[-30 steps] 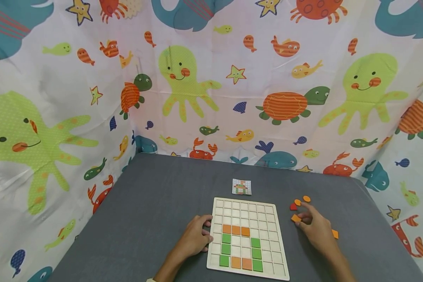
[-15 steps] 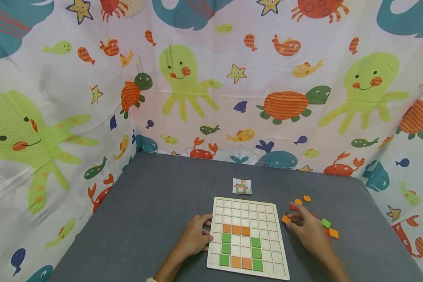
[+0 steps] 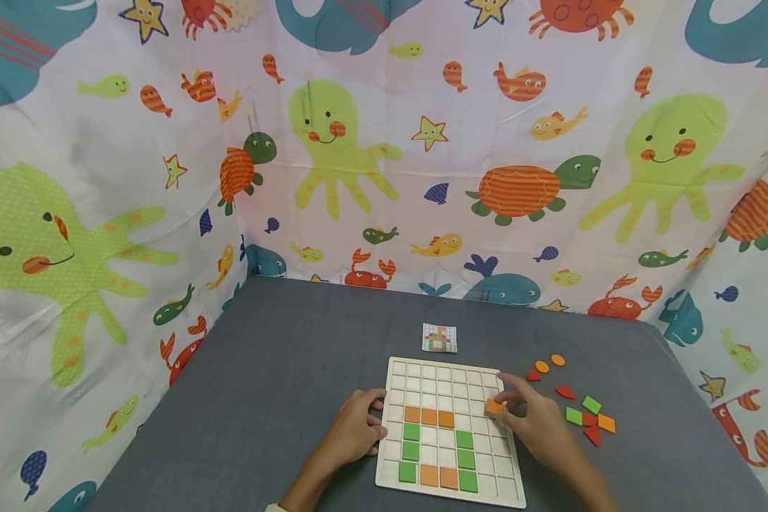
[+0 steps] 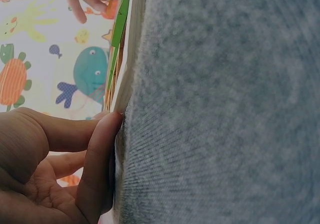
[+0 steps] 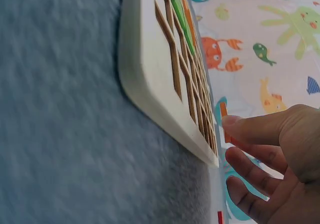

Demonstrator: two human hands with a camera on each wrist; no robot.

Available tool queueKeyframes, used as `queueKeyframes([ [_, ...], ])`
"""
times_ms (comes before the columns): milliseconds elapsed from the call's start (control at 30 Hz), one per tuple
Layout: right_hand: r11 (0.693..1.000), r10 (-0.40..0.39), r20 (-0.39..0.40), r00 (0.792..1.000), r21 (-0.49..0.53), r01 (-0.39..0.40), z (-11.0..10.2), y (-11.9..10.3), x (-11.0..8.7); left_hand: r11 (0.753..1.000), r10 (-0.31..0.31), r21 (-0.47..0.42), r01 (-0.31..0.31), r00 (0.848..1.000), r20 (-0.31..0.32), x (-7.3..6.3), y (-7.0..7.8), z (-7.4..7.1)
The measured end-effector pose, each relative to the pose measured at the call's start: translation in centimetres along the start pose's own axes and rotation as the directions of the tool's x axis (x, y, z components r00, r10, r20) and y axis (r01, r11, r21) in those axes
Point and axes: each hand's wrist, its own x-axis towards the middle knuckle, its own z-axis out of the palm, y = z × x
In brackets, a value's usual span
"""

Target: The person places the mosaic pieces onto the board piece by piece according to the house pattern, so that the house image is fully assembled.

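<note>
A pale wooden grid board [image 3: 486,492] lies on the grey table, with several green square tiles [image 3: 410,452] and orange square tiles [image 3: 428,418] set in its cells. My left hand [image 3: 352,429] rests at the board's left side, thumb and index fingertips touching the edge, spaced apart along it. Over the board's right side, my right hand [image 3: 540,425] pinches an orange square tile [image 3: 493,407] between thumb and fingers. The right wrist view shows that orange tile [image 5: 224,123] edge-on, raised above the grid.
Behind the board lies a small printed card [image 3: 439,338] with a coloured grid pattern. To the right are loose pieces: orange round pieces [image 3: 542,367], red pieces [image 3: 565,392], green squares [image 3: 592,404] and an orange square [image 3: 606,424]. A sea-animal printed curtain [image 3: 384,185] surrounds the table.
My right hand has carried the orange square tile left, from beside the loose pieces to over the board's right side, uncovering those pieces. The left hand has stayed put.
</note>
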Motion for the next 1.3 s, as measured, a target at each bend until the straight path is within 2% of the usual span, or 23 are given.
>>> queueKeyframes([
  [167,1.0,0.015,0.04,0.999,0.019,-0.016,0.7,-0.6,-0.1,1.0,-0.002,0.006,0.003,1.0,-0.004,0.0,-0.1,0.0],
  [400,0.996,-0.063,0.073,0.995,0.064,0.058,1.4,-1.1,-0.2,1.0,-0.003,0.004,0.003,1.0,-0.001,0.1,-0.3,0.0],
  [567,0.994,-0.079,0.103,0.992,0.087,0.07,1.9,-1.6,-0.2,1.0,-0.006,0.005,0.006,1.0,0.005,0.1,-0.2,0.0],
  [1000,0.974,-0.193,0.123,0.974,0.144,0.175,2.2,-2.2,-0.3,1.0,0.01,-0.004,-0.01,1.0,0.002,0.0,-0.3,0.1],
  [1300,0.971,-0.187,0.127,0.974,0.172,0.164,2.4,-2.2,-0.3,1.0,0.011,-0.004,-0.011,1.0,0.003,0.1,-0.3,0.1],
])
